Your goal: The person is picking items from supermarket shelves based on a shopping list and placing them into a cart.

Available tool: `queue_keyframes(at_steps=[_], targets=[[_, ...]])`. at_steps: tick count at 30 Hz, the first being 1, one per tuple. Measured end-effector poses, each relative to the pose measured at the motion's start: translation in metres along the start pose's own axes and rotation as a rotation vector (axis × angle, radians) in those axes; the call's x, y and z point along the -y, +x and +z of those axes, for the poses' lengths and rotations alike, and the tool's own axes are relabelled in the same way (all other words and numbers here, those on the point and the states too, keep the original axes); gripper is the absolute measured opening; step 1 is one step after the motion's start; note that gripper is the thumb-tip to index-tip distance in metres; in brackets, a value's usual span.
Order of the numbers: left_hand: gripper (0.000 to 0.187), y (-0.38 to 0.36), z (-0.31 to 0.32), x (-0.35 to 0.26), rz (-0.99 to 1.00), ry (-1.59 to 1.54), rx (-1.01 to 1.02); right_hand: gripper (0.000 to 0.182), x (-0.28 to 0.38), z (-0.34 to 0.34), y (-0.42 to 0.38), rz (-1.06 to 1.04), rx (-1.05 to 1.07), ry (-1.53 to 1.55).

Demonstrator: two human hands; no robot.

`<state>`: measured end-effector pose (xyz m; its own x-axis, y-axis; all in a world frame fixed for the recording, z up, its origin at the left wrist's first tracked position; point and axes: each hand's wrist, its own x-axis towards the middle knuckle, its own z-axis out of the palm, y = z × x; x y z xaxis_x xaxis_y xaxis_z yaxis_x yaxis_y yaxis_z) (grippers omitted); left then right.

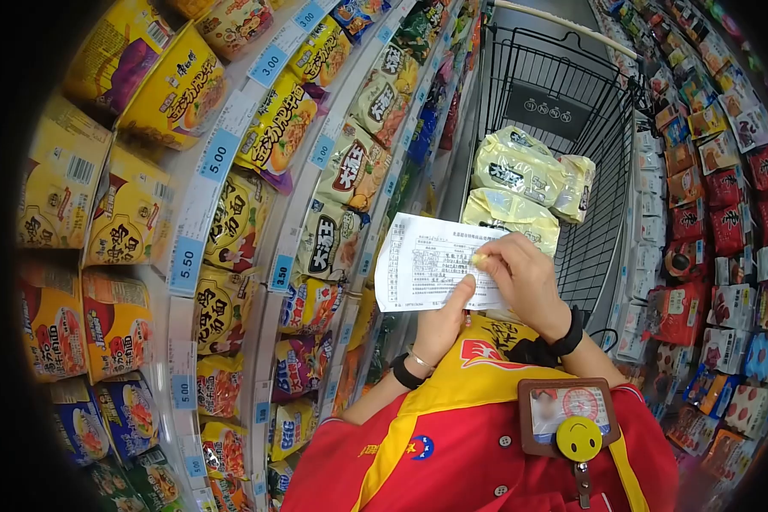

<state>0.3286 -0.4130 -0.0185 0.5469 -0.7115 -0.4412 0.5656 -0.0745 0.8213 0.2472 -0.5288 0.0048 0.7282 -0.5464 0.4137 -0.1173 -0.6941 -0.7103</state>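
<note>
A white printed form (405, 264) with handwriting on it is held up before my chest, above the shopping cart. My left hand (442, 328) grips its lower edge, thumb on top and the other fingers hidden beneath. Over the form's right side, my right hand (529, 277) is closed in a pinch, fingertips close to the left thumb. Something small and yellowish shows at those fingertips, too small to name. Just beyond the form, several pale yellow instant noodle packs (512, 166) lie in the black wire shopping cart (602, 183).
Shelves on the left hold instant noodle bags (341, 235) and noodle bowls (175, 90), with blue price tags (186, 264) along their edges. Packaged snacks (725, 213) fill the shelves on the right. A badge holder (533, 444) hangs over my red shirt.
</note>
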Motion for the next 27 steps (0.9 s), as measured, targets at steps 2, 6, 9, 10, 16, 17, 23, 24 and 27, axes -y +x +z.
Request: queue_keyframes(at_steps=[2, 6, 9, 10, 16, 17, 23, 24, 27], targets=[[0.018, 0.002, 0.000, 0.003, 0.001, -0.037, 0.004, 0.012, 0.000, 0.000, 0.002, 0.024, -0.007, 0.006], [0.019, -0.004, 0.002, -0.006, -0.036, 0.051, -0.013, 0.012, 0.002, -0.001, -0.001, -0.002, -0.008, 0.003], [0.019, -0.001, 0.000, 0.000, -0.011, 0.010, -0.006, 0.012, 0.000, -0.001, 0.002, 0.015, -0.023, -0.012], [0.019, -0.001, 0.001, -0.002, -0.004, 0.019, -0.016, 0.011, 0.001, -0.001, 0.000, -0.003, -0.003, -0.009], [0.019, -0.002, 0.003, -0.001, 0.006, 0.009, -0.013, 0.011, -0.001, -0.003, -0.001, -0.010, -0.010, -0.030], [0.019, -0.001, 0.003, 0.001, 0.042, -0.011, -0.012, 0.011, 0.000, -0.002, -0.002, -0.020, 0.003, -0.029], [0.019, 0.000, 0.003, 0.004, 0.026, -0.004, -0.015, 0.011, -0.001, -0.007, 0.000, -0.025, -0.003, -0.031], [0.019, -0.001, 0.003, 0.002, 0.021, 0.009, -0.025, 0.010, 0.000, -0.007, -0.002, -0.036, 0.020, -0.043], [0.019, 0.000, 0.006, 0.000, 0.008, 0.005, -0.017, 0.010, -0.009, -0.005, -0.001, -0.016, -0.015, -0.084]])
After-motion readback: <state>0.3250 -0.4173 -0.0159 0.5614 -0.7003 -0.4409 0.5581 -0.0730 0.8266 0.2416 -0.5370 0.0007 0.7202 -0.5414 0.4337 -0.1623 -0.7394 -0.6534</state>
